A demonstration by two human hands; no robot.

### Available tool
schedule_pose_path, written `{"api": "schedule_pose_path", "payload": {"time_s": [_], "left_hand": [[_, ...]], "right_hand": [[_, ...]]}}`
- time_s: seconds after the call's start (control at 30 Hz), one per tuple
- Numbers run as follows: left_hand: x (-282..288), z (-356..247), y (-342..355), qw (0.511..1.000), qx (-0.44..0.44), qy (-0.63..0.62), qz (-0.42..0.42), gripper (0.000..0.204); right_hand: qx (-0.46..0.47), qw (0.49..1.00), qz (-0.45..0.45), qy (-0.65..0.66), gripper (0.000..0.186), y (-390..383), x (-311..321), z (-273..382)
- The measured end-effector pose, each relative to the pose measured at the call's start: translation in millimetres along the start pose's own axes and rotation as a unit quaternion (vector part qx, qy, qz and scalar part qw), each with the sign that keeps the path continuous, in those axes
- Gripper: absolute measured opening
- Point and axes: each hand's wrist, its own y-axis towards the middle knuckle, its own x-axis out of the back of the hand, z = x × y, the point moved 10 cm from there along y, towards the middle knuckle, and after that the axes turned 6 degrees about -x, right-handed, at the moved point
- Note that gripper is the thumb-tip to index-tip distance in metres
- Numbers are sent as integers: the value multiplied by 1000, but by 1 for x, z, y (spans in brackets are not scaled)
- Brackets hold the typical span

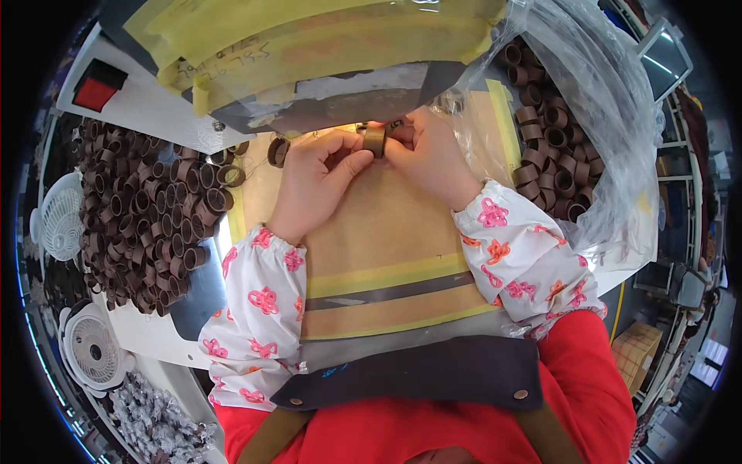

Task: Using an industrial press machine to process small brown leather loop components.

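Observation:
A short brown ring, like a loop of strap [375,141], is pinched between my two hands. My left hand [318,182] grips it with thumb and bent fingers from the left. On the other side, my right hand [437,158] closes on it, its fingertips partly hidden behind the ring and under the taped panel. Another brown ring [277,152] lies just left of my left hand. Beneath both hands is a tan work surface [379,224] edged with yellow tape.
A large heap of brown rings [139,209] covers the left side. More rings [555,139] lie at right beside clear plastic sheeting [618,116]. A yellow-taped panel [325,73] overhangs my hands. A white machine body with a red switch [98,87] stands far left; small fans [94,348] sit beyond.

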Motion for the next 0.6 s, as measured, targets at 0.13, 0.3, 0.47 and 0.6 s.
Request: {"api": "schedule_pose_path", "payload": {"time_s": [0.13,0.3,0.47,0.6], "left_hand": [[1,2,-1,985,37,62,154,11],[6,1,4,995,8,39,89,16],[10,5,5,999,-12,38,-10,22],[10,-4,5,991,-43,117,-53,25]], "right_hand": [[27,985,144,-86,16,-7,-18,5],[40,990,103,-88,17,-6,1,1],[140,965,50,-215,14,-9,-5,17],[234,923,26,-305,10,-16,-9,30]]}}
